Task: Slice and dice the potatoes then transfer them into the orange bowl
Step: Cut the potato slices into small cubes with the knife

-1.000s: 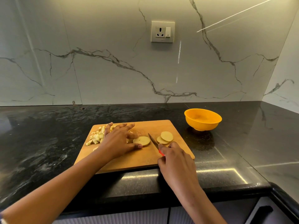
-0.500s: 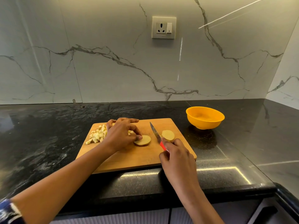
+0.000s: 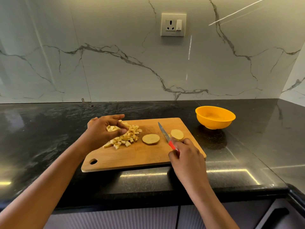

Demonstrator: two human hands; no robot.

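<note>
Evidently, dice [image 3: 125, 138] near the surface's [image 3: 49, 129] front edge are cupped in the left hand's [image 3: 102, 133] curled fingers [image 3: 115, 116], seemingly for gathering. The knife [image 3: 162, 131] is clenched in the right hand [image 3: 186, 154], blade raised clear of the slices [image 3: 151, 139]. The bowl [image 3: 214, 119] is set toward the far right corner.

view: single, head-worn | facing: forward and down onto glossy black stone surface [image 3: 49, 134] | range: near | background: white grey-veined marble wall [image 3: 115, 71]

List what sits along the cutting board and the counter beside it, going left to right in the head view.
diced potato pile → single potato slice → knife → stacked potato slices → orange bowl
</note>
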